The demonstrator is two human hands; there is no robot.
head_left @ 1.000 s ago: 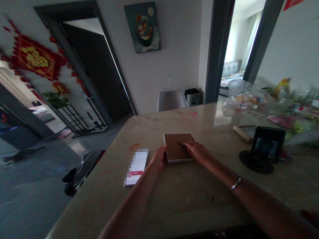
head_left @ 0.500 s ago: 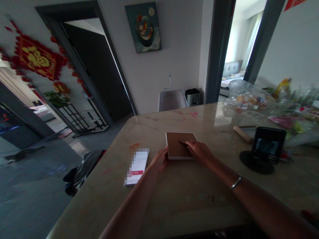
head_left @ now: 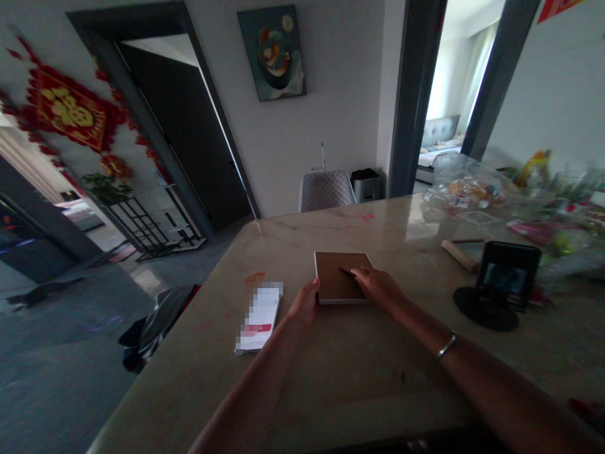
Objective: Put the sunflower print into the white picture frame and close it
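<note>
A flat square brown panel with a white rim (head_left: 336, 284) lies on the table in front of me. My left hand (head_left: 306, 301) grips its lower left edge, thumb along the side; the fingers beneath are mostly hidden. Over the panel's right part, my right hand (head_left: 375, 285) pinches a thin dark stick-like piece (head_left: 346, 271), whose tip points left across the brown surface. I cannot make out exactly what this piece is, nor whether it is fixed to the panel. A silver bangle circles my right wrist.
Left of the panel lies a phone (head_left: 265, 318) with a lit screen, partly blurred. At the right stand a dark screen on a round base (head_left: 505, 277) and a light wooden piece (head_left: 459, 255). Plastic bags (head_left: 472, 183) crowd the far right of the stone table (head_left: 340, 391).
Almost nothing differs. Both hands stay at the panel, with the right one still over its brown surface.
</note>
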